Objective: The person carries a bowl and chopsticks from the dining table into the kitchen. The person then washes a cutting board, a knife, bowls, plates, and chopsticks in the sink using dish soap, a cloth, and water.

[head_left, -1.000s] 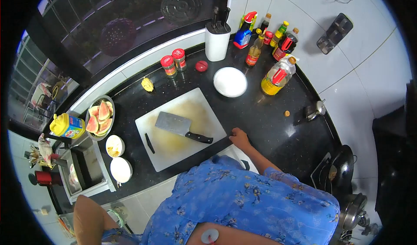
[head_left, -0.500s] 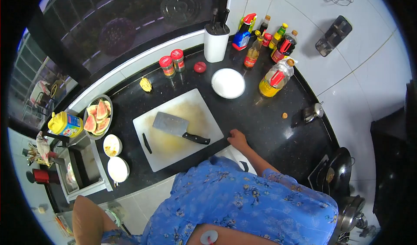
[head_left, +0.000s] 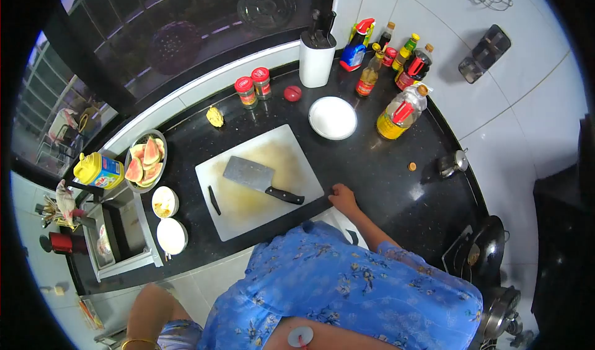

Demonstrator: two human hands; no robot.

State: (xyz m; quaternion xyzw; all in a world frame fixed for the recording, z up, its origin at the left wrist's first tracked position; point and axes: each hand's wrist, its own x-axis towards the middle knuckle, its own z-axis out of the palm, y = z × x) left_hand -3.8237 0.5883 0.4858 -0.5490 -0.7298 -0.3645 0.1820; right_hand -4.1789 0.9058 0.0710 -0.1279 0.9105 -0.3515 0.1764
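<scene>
My right hand [head_left: 342,196] rests on the black counter near its front edge, fingers curled in, with nothing visible in them. Just left of it lies a white cutting board [head_left: 238,221], its surface stained yellow. On the board are a cleaver [head_left: 249,172], its black handle pointing towards my right hand, and a small black knife-like piece [head_left: 214,200]. My left hand is out of view; only the bent left arm and a gold bracelet show at the bottom left.
Behind the board stand a white bowl [head_left: 333,118], two red-lidded jars, a knife block [head_left: 317,62] and several bottles. Watermelon slices [head_left: 150,153] fill a colander at the left, near two small bowls and the sink [head_left: 131,226]. A wok [head_left: 489,244] sits at the right.
My left arm has shifted right and down, bringing its bracelet into view. The head view has moved slightly. My right hand and the things on the counter keep their places.
</scene>
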